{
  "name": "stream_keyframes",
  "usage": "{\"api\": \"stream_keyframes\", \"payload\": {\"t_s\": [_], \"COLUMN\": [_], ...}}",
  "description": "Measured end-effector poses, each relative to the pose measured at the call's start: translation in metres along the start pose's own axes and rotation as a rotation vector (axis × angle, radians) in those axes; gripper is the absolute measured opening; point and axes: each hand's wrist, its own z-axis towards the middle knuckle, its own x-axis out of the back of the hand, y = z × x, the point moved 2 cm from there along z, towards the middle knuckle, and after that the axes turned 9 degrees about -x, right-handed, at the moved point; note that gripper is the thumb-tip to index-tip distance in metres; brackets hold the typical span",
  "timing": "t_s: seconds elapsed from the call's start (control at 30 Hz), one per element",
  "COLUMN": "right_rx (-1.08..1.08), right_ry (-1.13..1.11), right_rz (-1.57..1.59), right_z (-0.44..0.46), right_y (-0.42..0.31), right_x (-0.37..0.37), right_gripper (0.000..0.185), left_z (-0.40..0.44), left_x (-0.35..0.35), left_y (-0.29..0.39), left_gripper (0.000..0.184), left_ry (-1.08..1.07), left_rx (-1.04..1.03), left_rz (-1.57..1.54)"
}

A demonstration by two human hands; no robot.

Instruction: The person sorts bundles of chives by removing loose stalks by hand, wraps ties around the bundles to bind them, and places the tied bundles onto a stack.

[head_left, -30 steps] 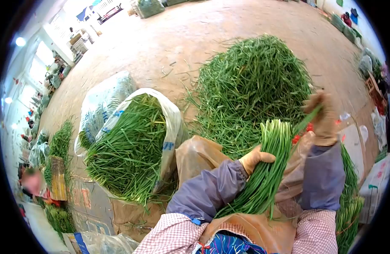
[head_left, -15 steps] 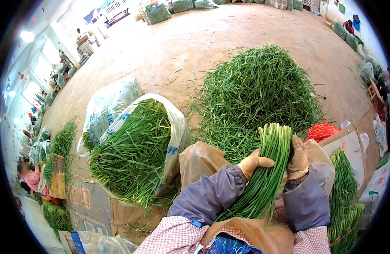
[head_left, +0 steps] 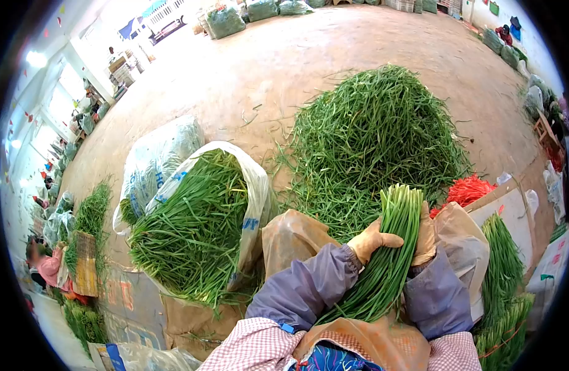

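Right hand (head_left: 425, 240) has swung in from the side, now flat-ish against the chive bundle (head_left: 388, 256); fingers are hidden, so can't tell how closed. Left hand (head_left: 372, 241) has it clamped, thumb across the front. Bundle's over the apron (head_left: 371, 337), slanting, pale ends pointing away and slightly right, green ends down-left.
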Motion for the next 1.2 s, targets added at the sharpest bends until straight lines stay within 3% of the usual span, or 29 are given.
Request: {"api": "stream_keyframes", "payload": {"t_s": [0.1, 0.2, 0.23, 0.33, 0.37, 0.5, 0.57, 0.6, 0.73, 0.8, 1.0, 1.1, 1.17, 1.2], "right_rx": [-0.047, -0.026, 0.011, 0.093, 0.024, -0.007, -0.064, -0.087, 0.130, 0.277, 0.303, 0.208, 0.038, 0.059], "right_ry": [0.063, 0.043, -0.005, 0.028, 0.017, 0.075, 0.074, 0.139, 0.175, 0.227, 0.280, 0.393, 0.585, 0.632], "right_rz": [0.175, 0.017, 0.013, -0.163, -0.070, -0.041, -0.261, -0.361, -0.235, -0.023, 0.186, -0.059, -0.172, -0.249], "right_z": [-0.014, -0.036, -0.045, -0.066, -0.071, -0.085, -0.067, -0.071, -0.082, -0.089, -0.151, -0.211, -0.254, -0.270], "right_y": [-0.004, -0.017, -0.021, -0.016, -0.006, -0.001, 0.016, 0.023, -0.007, -0.009, -0.080, -0.143, -0.183, -0.196], "right_x": [-0.014, -0.026, -0.033, -0.048, -0.044, -0.064, -0.041, -0.018, -0.027, -0.020, 0.019, 0.046, 0.057, 0.065], "right_gripper": [0.066, 0.076, 0.071, 0.070, 0.081, 0.087, 0.083, 0.081, 0.073, 0.077, 0.064, 0.055, 0.047, 0.044], "left_z": [0.000, -0.001, 0.002, 0.001, 0.006, 0.014, 0.016, 0.021, 0.031, 0.040, 0.081, 0.095, 0.113, 0.120], "left_x": [-0.003, -0.010, -0.005, -0.013, -0.011, -0.028, -0.035, -0.046, -0.095, -0.121, -0.191, -0.238, -0.259, -0.265], "left_y": [0.003, 0.009, 0.006, 0.011, 0.009, 0.008, 0.016, 0.012, 0.027, 0.018, -0.018, -0.043, -0.058, -0.062], "left_gripper": [0.067, 0.067, 0.065, 0.064, 0.066, 0.067, 0.068, 0.068, 0.069, 0.066, 0.061, 0.051, 0.056, 0.059], "left_ry": [0.015, 0.019, 0.004, 0.264, 0.295, 0.360, 0.366, 0.319, 0.108, 0.035, -0.306, -0.471, -0.623, -0.736], "left_rx": [0.008, -0.010, -0.050, -0.067, -0.073, -0.219, -0.291, -0.288, -0.077, -0.148, -0.061, -0.069, -0.048, -0.014], "left_rz": [-0.069, -0.003, 0.035, 0.205, 0.265, 0.510, 0.580, 0.594, 0.360, 0.265, 0.314, 0.192, 0.224, 0.232]}}
